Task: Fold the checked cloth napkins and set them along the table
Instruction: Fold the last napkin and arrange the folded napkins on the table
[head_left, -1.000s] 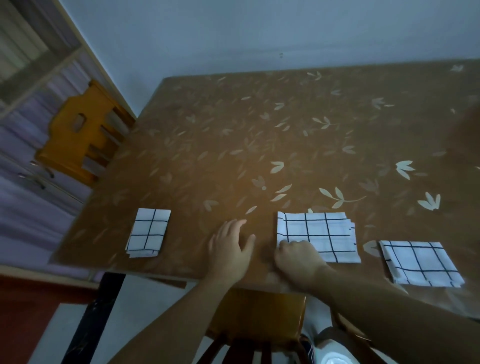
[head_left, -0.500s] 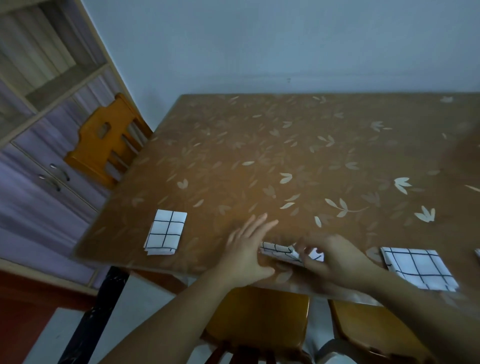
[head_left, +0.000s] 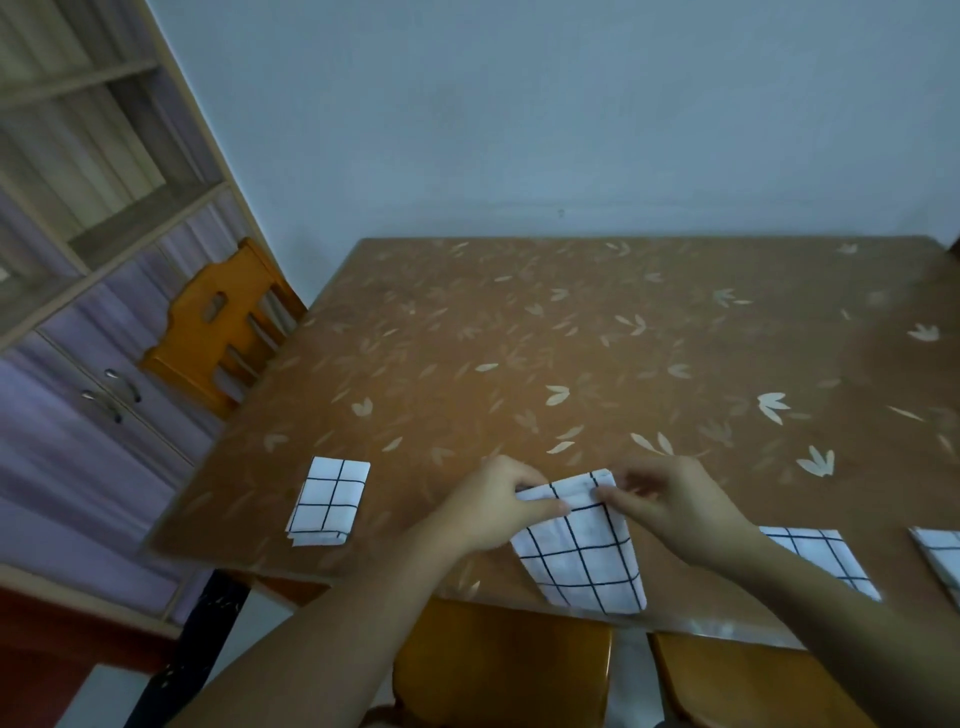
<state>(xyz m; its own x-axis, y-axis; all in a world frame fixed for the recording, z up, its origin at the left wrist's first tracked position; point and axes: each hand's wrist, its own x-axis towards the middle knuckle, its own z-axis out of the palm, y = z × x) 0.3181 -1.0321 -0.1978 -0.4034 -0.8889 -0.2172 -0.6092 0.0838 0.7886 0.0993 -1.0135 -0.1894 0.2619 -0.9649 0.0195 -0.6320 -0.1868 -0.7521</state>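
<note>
The middle napkin (head_left: 582, 545), lying flat a second ago, is now being lifted at the table's (head_left: 519, 338) near edge, its far edge pinched by the left hand (head_left: 488, 512) and right hand (head_left: 670, 506); another fold is probably being started.

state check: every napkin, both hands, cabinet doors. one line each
held napkin: partly folded, top edge lifted, pinched by both hands
left hand: pinching the napkin's top left corner
right hand: pinching its top right corner
left napkin: folded small, flat on the table
right napkin: folded, flat, partly behind the right forearm
far-right napkin: cut off by the frame, fold unclear
cabinet doors: closed
</note>
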